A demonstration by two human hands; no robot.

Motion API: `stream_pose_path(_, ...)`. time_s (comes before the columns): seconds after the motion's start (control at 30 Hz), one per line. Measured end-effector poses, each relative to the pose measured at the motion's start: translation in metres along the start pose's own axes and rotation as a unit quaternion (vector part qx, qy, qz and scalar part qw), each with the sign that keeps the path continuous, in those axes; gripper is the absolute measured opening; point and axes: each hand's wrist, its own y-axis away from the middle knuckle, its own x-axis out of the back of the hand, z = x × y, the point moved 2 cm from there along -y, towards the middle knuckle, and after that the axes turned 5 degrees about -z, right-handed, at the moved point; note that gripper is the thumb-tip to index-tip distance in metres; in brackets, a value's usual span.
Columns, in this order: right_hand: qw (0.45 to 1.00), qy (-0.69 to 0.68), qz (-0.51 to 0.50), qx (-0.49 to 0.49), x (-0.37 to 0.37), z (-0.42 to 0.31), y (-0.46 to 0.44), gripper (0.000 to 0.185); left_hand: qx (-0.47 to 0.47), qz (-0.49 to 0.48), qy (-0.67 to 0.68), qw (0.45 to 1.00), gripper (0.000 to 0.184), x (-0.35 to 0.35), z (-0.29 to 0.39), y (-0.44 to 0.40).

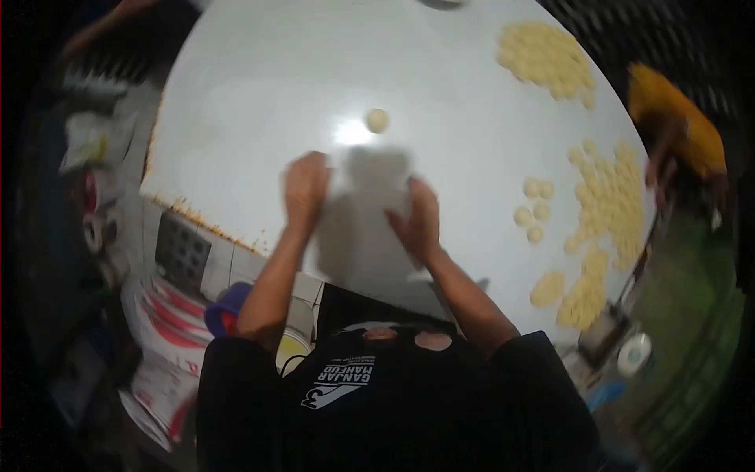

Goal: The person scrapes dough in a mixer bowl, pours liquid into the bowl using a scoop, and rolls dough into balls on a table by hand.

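Both of my hands are over the white table, apart from each other, with their shadows between them. My left hand is seen from the back and blurred. Its fingers curve inward, and whether they close on anything is hidden. My right hand has its thumb apart from the fingers and holds nothing visible. Beyond both hands, a single round dough ball rests on the table, touched by neither.
The white table has a worn, rusty left edge. Several loose dough balls lie to the right, beside larger groups of dough pieces and a far cluster. A person in a yellow garment is at the right edge. Sacks stand lower left.
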Motion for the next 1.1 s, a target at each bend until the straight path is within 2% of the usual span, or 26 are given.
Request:
stream_pose_path(0.03,0.996,0.047,-0.074,-0.007,0.007,0.016,0.051,0.07,0.042,-0.029,-0.038,0.998,0.045,-0.003,-0.008,-0.003)
stream_pose_path(0.1,0.99,0.02,-0.14,-0.024,0.05,0.024,0.118,0.06,-0.012,0.057,-0.163,0.985,0.058,0.0,0.027,-0.012)
stream_pose_path(0.13,0.991,0.031,-0.118,-0.051,0.07,0.042,0.137,0.06,-0.089,0.051,-0.069,0.992,0.057,-0.011,0.062,-0.032)
stream_pose_path(0.2,0.994,0.03,-0.014,-0.105,0.1,0.082,0.182,0.048,-0.186,-0.006,0.089,0.978,0.053,-0.052,0.142,-0.035)
stream_pose_path(0.23,0.981,0.093,0.103,-0.135,0.119,0.108,0.192,0.041,-0.139,-0.111,0.171,0.969,0.054,-0.079,0.191,-0.035)
stream_pose_path(0.27,0.956,0.129,0.185,-0.188,0.145,0.132,0.197,0.037,-0.161,-0.129,0.274,0.939,0.052,-0.105,0.238,-0.036)
stream_pose_path(0.3,0.928,0.108,0.246,-0.256,0.172,0.148,0.193,0.037,-0.206,-0.104,0.261,0.937,0.047,-0.149,0.275,-0.03)
stream_pose_path(0.33,0.917,0.125,0.25,-0.284,0.199,0.157,0.186,0.037,-0.215,-0.148,0.258,0.93,0.042,-0.164,0.315,-0.027)
stream_pose_path(0.4,0.946,0.165,0.235,-0.15,0.224,0.182,0.166,0.038,-0.23,-0.194,0.246,0.921,0.036,-0.196,0.355,-0.029)
stream_pose_path(0.43,0.947,0.156,0.237,-0.153,0.224,0.198,0.165,0.038,-0.268,-0.196,0.212,0.919,0.034,-0.219,0.362,-0.022)
stream_pose_path(0.47,0.965,0.084,0.212,-0.131,0.217,0.214,0.165,0.037,-0.305,-0.199,0.178,0.914,0.031,-0.232,0.368,-0.014)
stream_pose_path(0.5,0.977,0.012,0.186,-0.107,0.205,0.227,0.167,0.036,-0.282,-0.187,0.224,0.914,0.026,-0.227,0.365,-0.011)
stream_pose_path(0.53,0.966,-0.034,0.201,-0.156,0.191,0.237,0.167,0.033,-0.261,-0.171,0.27,0.911,0.021,-0.219,0.356,-0.013)
stream_pose_path(0.57,0.966,-0.04,0.204,-0.155,0.185,0.229,0.17,0.033,-0.129,-0.173,0.309,0.926,0.02,-0.195,0.34,-0.001)
stream_pose_path(0.6,0.98,-0.083,0.124,-0.132,0.171,0.206,0.182,0.033,-0.131,-0.152,0.262,0.944,0.019,-0.152,0.319,0.011)
stream_pose_path(0.63,0.986,-0.122,0.047,-0.107,0.164,0.191,0.186,0.032,-0.147,-0.188,0.218,0.946,0.024,-0.122,0.281,0.03)
stream_pose_path(0.67,0.999,-0.037,-0.03,0.015,0.165,0.183,0.182,0.031,-0.195,-0.212,0.14,0.947,0.032,-0.105,0.232,0.052)
stream_pose_path(0.7,0.984,0.054,-0.107,0.133,0.167,0.18,0.176,0.031,-0.27,-0.219,0.019,0.937,0.037,-0.096,0.185,0.064)
stream_pose_path(0.73,0.985,0.085,-0.054,0.142,0.169,0.18,0.158,0.032,-0.241,-0.227,0.036,0.943,0.035,-0.083,0.158,0.055)
stream_pose_path(0.77,0.98,0.118,-0.005,0.157,0.165,0.18,0.128,0.035,-0.233,-0.18,-0.03,0.955,0.028,-0.079,0.173,0.033)
stream_pose_path(0.83,0.974,0.143,0.132,0.114,0.129,0.154,0.07,0.036,-0.144,-0.063,-0.023,0.987,0.022,-0.14,0.199,0.015)
stream_pose_path(0.9,0.983,0.151,0.104,-0.025,0.081,0.126,0.075,0.031,-0.037,-0.248,0.008,0.968,0.016,-0.165,0.222,0.052)
stream_pose_path(0.97,0.978,0.086,0.04,0.187,0.08,0.147,0.126,0.027,-0.235,-0.175,0.167,0.942,0.013,-0.132,0.203,0.084)
stream_pose_path(1.0,0.975,0.039,0.016,0.218,0.1,0.165,0.125,0.025,-0.237,-0.16,0.138,0.948,0.014,-0.12,0.18,0.073)
stream_pose_path(1.03,0.969,-0.011,-0.016,0.245,0.112,0.172,0.115,0.024,-0.233,-0.152,0.11,0.954,0.015,-0.111,0.156,0.066)
stream_pose_path(1.1,0.975,0.151,-0.039,0.155,0.115,0.155,0.068,0.023,-0.205,-0.119,0.027,0.971,0.017,-0.118,0.165,0.02)
